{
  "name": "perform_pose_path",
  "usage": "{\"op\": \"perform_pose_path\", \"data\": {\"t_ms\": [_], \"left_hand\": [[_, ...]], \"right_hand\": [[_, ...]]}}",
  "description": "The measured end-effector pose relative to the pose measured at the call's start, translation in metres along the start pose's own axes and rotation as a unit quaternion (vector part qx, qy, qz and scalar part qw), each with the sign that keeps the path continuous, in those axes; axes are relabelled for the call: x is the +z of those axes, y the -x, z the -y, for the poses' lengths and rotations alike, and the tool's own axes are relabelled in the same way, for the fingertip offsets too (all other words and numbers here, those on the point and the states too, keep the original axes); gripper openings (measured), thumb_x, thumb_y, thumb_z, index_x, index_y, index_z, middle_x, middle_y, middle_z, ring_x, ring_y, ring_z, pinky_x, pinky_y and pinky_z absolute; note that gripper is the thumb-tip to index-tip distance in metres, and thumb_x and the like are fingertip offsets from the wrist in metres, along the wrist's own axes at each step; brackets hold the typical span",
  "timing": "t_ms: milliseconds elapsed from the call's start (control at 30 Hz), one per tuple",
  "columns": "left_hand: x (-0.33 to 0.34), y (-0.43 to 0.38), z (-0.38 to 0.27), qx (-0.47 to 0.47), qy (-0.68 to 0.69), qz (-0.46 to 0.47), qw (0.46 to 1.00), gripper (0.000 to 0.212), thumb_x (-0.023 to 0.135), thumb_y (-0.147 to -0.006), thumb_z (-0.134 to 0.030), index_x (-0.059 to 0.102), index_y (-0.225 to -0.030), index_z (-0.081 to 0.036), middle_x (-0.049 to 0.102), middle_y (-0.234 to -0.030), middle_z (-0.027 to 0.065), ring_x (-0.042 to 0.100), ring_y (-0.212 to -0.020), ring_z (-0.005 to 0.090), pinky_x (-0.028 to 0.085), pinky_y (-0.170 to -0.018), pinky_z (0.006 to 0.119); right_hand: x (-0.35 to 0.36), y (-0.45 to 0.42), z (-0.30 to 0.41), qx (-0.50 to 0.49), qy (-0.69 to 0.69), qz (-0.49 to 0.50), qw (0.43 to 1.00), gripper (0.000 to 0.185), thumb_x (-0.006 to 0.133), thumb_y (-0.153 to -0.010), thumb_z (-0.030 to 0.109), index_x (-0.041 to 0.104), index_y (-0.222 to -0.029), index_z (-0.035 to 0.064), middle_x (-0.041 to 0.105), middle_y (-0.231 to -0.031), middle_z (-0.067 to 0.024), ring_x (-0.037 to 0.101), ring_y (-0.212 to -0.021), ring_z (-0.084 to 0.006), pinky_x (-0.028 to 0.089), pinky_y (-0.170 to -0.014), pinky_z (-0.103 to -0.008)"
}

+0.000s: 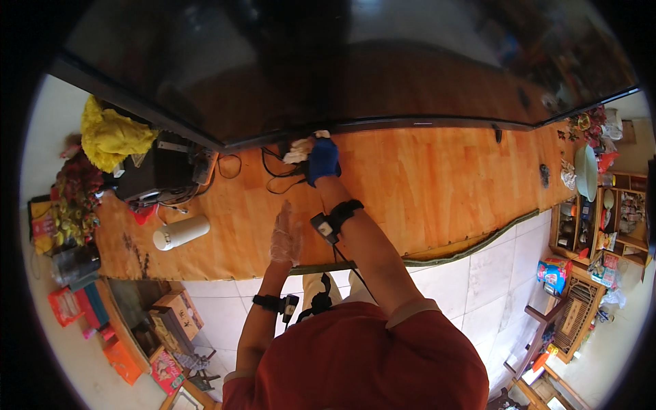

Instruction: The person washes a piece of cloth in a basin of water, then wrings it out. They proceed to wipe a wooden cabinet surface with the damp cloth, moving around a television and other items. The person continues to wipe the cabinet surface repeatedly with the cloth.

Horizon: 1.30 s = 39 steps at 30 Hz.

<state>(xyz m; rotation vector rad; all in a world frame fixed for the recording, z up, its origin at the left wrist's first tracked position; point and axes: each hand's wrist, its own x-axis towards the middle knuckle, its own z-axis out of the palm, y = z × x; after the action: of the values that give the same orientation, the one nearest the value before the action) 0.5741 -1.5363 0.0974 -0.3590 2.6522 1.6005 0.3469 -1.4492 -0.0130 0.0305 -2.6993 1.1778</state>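
My right hand [324,156], in a blue glove, reaches to the bottom frame of a large flat-screen television [410,77]. It grips a crumpled pale cloth [298,151], bunched at the fingers; the fingertips are partly hidden. Black cables [274,177] lie beside and partly behind that hand on the wood-patterned tabletop [410,184]. Nearer my body, my left hand [285,240] wears a clear plastic glove. Its fingers point forward over the tabletop near the front edge, and nothing is in it.
On the left lie a white bottle [182,232] on its side, a black box-shaped device [159,174] and a yellow cloth [115,134]. A pale green basin [586,171] stands at the right end, near a dark scrubbing pad [544,176]. Wooden shelving [599,215] is beyond it.
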Motion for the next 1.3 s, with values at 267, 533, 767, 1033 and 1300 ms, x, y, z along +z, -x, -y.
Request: {"op": "perform_pose_path", "data": {"t_ms": [267,533,767,1033,1300], "left_hand": [[-0.015,0.009,0.005,0.009,-0.011,-0.045,0.999,0.055,0.046,-0.097,-0.022,0.026,-0.144,-0.004,0.041,-0.136,0.019,0.043,-0.124,0.0302,0.036,-0.101,0.037],[0.005,0.008,0.003,0.022,-0.066,-0.028,0.997,0.059,0.047,-0.096,-0.031,0.026,-0.143,-0.002,0.045,-0.133,0.0196,0.047,-0.119,0.0347,0.04,-0.098,0.038],[0.006,0.016,0.023,0.01,0.0,-0.006,1.0,0.058,0.043,-0.097,-0.031,0.025,-0.143,0.0,0.039,-0.139,0.0201,0.04,-0.125,0.0362,0.035,-0.103,0.038],[0.005,0.015,0.015,0.031,-0.068,-0.003,0.997,0.059,0.038,-0.098,-0.034,0.025,-0.142,0.002,0.038,-0.139,0.0249,0.04,-0.124,0.0398,0.035,-0.103,0.04],[0.008,0.011,0.019,-0.044,0.005,0.007,0.999,0.056,0.041,-0.097,-0.028,0.026,-0.142,0.001,0.039,-0.137,0.0247,0.043,-0.121,0.0413,0.037,-0.101,0.041]], "right_hand": [[-0.101,-0.011,-0.032,0.147,-0.591,0.093,0.787,0.023,0.049,-0.093,0.015,0.063,-0.094,-0.0036,0.068,-0.085,-0.0134,0.066,-0.072,-0.0252,0.054,-0.066,-0.0337],[-0.182,0.008,-0.122,0.063,-0.059,0.018,0.996,0.019,0.061,-0.078,0.012,0.065,-0.093,0.0023,0.066,-0.093,-0.0131,0.063,-0.088,-0.0273,0.05,-0.076,-0.0368],[-0.206,0.015,-0.085,-0.068,0.077,-0.084,0.991,0.041,0.073,-0.062,0.002,0.061,-0.1,0.0051,0.063,-0.101,-0.0155,0.06,-0.091,-0.0326,0.048,-0.079,-0.0411],[-0.164,0.001,-0.078,0.011,-0.274,0.046,0.961,0.019,0.064,-0.071,-0.003,0.058,-0.088,0.0025,0.063,-0.082,-0.0105,0.061,-0.076,-0.0228,0.049,-0.068,-0.0304],[-0.125,0.016,-0.053,-0.081,-0.194,0.088,0.974,0.008,0.061,-0.081,0.007,0.059,-0.086,0.0015,0.063,-0.08,-0.0078,0.061,-0.071,-0.0172,0.049,-0.063,-0.0289]]}}
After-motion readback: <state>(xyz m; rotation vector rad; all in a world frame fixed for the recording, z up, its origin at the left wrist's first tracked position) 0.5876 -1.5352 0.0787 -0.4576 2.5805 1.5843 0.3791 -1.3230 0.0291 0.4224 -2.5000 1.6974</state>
